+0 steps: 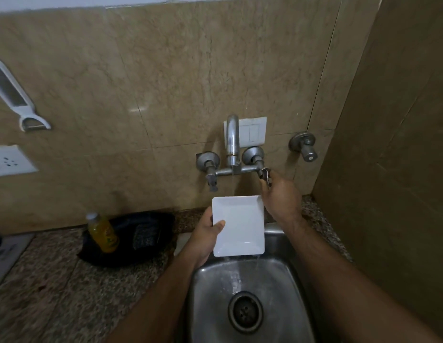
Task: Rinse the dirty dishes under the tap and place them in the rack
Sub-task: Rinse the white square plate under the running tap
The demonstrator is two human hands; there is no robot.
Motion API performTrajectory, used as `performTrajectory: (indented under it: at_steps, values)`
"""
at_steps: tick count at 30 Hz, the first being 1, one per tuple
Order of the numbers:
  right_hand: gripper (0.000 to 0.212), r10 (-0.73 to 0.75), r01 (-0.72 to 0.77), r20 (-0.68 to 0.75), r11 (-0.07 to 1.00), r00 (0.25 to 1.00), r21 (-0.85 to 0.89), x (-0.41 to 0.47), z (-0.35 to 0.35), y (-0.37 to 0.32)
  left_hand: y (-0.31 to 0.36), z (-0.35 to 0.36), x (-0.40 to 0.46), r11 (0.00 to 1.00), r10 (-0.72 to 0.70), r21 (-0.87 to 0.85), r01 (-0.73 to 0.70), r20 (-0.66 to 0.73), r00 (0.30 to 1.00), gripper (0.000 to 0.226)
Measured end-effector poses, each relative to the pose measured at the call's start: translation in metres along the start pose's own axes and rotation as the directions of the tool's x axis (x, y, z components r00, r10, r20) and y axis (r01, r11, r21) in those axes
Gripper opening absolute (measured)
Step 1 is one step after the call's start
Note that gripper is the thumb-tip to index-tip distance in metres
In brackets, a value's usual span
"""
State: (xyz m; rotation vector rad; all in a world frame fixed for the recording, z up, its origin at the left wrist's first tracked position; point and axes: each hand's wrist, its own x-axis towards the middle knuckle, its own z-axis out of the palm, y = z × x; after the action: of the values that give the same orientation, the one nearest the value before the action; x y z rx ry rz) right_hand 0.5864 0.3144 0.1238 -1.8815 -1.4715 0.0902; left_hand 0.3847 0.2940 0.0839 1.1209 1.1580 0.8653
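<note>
A white square plate [240, 225] is held level over the steel sink [285, 280], under the wall tap [232, 142]. My left hand [205, 235] grips its left edge, thumb on top. A thin stream of water falls from the spout onto the plate's far edge, and water spills off its near right corner into the sink. My right hand [280, 194] reaches up and its fingers curl around the tap's right lever handle [265, 175]. No rack is in view.
A yellow bottle [102, 232] stands on a black bag [131, 237] on the speckled counter left of the sink. A second valve [305, 146] juts from the wall at right. A white peeler [17, 100] hangs on the left wall above a socket [10, 160].
</note>
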Motion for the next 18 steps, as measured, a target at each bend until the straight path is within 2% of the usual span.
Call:
performTrajectory:
  at_steps: [4, 7, 8, 14, 18]
  values:
    - [0.031, 0.107, -0.137, 0.119, 0.949, 0.987, 0.284, -0.049, -0.016, -0.006, 0.001, -0.007, -0.012, 0.997, 0.056, 0.062, -0.051, -0.076, 0.996, 0.036]
    - [0.033, 0.048, -0.205, 0.367, 0.893, 0.929, 0.401, -0.085, -0.004, -0.005, 0.004, -0.014, -0.022, 0.991, 0.092, 0.111, -0.078, -0.121, 0.988, 0.035]
    - [0.034, 0.052, -0.229, 0.402, 0.884, 0.914, 0.407, -0.091, 0.002, -0.004, 0.004, -0.016, -0.026, 0.985, 0.109, 0.145, -0.090, -0.126, 0.986, 0.035]
    - [0.027, 0.030, -0.126, 0.261, 0.925, 0.965, 0.359, -0.109, -0.004, -0.015, 0.006, -0.046, -0.054, 0.869, 0.257, 0.432, -0.241, 0.021, 0.966, 0.033]
    - [0.029, -0.006, -0.076, 0.209, 0.921, 0.978, 0.381, -0.120, -0.020, -0.032, 0.012, -0.060, -0.064, 0.723, 0.298, 0.647, -0.242, 0.024, 0.954, 0.028]
